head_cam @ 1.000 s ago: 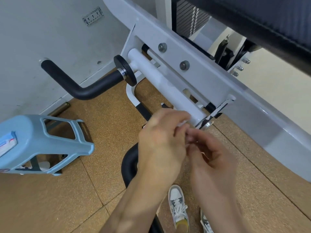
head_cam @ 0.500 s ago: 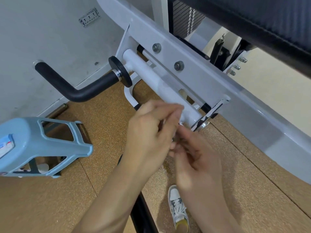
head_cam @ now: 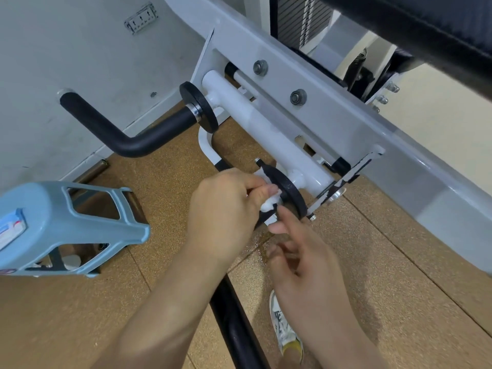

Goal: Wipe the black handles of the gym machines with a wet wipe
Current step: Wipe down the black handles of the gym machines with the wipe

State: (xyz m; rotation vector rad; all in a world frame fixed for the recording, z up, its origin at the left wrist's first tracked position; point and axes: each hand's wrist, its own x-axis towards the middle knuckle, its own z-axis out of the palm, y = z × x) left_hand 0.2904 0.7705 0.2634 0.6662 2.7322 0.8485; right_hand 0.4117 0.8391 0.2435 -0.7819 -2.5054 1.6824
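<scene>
A white gym machine frame [head_cam: 332, 121] crosses the view. A bent black handle [head_cam: 127, 141] sticks out at its far left end behind a black disc [head_cam: 198, 110]. A second black handle [head_cam: 234, 326] runs from the near black disc [head_cam: 288, 191] down toward me, mostly hidden by my left arm. My left hand [head_cam: 223, 214] is closed around this near handle just below the disc, pressing a white wet wipe [head_cam: 270, 205] against it. My right hand [head_cam: 300, 259] hovers beside it, fingers spread, index fingertip touching the wipe's lower edge.
A blue plastic stool [head_cam: 66, 225] stands at the left on the brown cork floor [head_cam: 386, 262]. A grey wall [head_cam: 80, 49] with a socket is behind. A black pad [head_cam: 426, 25] overhangs top right. My sneaker [head_cam: 282, 326] is below.
My left hand has settled onto the near handle with the wipe, uncovering the near black disc. My right hand has drawn back and opened its fingers.
</scene>
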